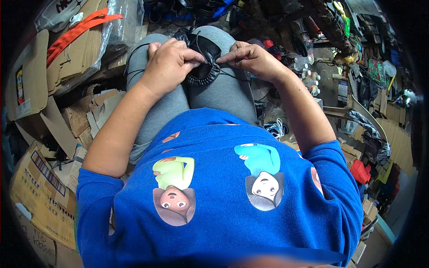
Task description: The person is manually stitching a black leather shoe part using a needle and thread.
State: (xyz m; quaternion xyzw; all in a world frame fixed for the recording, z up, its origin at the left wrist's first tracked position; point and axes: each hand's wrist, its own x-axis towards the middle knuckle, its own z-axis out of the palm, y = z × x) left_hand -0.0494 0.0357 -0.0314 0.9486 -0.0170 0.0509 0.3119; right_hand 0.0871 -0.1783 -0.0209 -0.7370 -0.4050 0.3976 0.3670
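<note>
- Currently, left hand (172, 60) and right hand (250, 58) are curling fingers inward at the black piece (207, 48); firm pinch: cannot tell.
- Piece is lying between fingertips.
- Below them, ridged edge (203, 81) is showing, seemingly worked; remainder unclear.

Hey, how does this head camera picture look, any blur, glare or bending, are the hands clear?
Head view: shapes bend toward the rim and the corners go black; white glare shows at far right; clear plastic at upper left has a sheen; a patch at the bottom edge is blurred; the left hand and right hand look fairly sharp.
</note>
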